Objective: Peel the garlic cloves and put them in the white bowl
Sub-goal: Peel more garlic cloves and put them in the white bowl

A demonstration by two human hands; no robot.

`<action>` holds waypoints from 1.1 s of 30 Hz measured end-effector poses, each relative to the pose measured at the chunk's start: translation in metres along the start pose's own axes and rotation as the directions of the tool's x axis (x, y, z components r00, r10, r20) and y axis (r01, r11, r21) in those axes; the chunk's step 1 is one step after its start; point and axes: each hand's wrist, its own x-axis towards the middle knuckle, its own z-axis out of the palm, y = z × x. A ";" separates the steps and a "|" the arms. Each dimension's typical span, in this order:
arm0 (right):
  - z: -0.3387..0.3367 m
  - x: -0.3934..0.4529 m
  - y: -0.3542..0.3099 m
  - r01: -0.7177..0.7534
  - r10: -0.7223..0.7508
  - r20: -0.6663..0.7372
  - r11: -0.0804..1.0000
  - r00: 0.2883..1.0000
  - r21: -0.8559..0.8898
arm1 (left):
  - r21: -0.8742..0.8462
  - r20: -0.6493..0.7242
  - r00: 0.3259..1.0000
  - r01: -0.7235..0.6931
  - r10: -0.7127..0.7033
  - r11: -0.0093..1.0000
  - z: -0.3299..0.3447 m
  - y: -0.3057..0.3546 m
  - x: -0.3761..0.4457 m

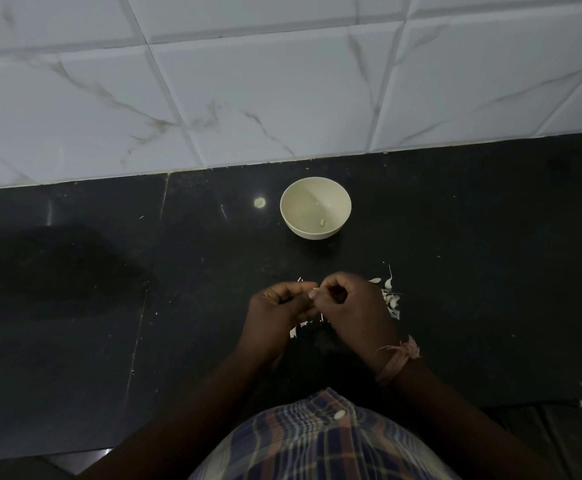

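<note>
A dim kitchen corner: white marble-veined wall tiles (pixel 282 81) rise behind a glossy black table (pixel 109 271) that carries the whole job. The white bowl (pixel 315 207) stands toward the wall, well beyond the hands, probably set there so the peeling mess stays out of it while it is still an easy reach forward. One small pale piece, likely a peeled clove (pixel 322 222), lies at its bottom, with a fainter speck beside it, so by my reading the task is only begun.

Both hands meet above the near part of the table. The left hand (pixel 275 306) is curled, its fingertips pinching a tiny pale thing, the garlic clove (pixel 315 289), and the right hand (pixel 348 303) is curled against it, thumb and forefinger closed on the same clove. That grip suits picking skin off with the nails, one hand steadying while the other pulls (which hand does which cannot be told at this size).

The unpeeled cloves (pixel 391 299) lie in a loose pile just beside the right hand, touching one another, close enough to grab the next one without looking far. Scraps of papery skin (pixel 294 330) lie under and between the hands, seemingly dropped where they come off. A pinkish thread band (pixel 398 358) circles the right wrist, and a checked shirt (pixel 317 441) fills the bottom of the view.
</note>
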 end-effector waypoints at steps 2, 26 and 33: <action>0.000 -0.001 -0.001 -0.067 0.068 -0.004 0.996 0.998 0.062 | -0.067 0.028 0.999 0.046 -0.044 0.997 0.003 0.000 -0.001; 0.002 -0.013 0.001 -0.183 0.188 -0.017 0.971 0.982 0.156 | -0.332 0.062 0.977 0.213 -0.204 0.919 -0.003 -0.001 -0.009; 0.001 -0.013 -0.008 -0.090 0.105 -0.076 0.979 0.992 0.183 | -0.371 0.033 0.982 0.185 -0.186 0.910 -0.007 -0.004 -0.007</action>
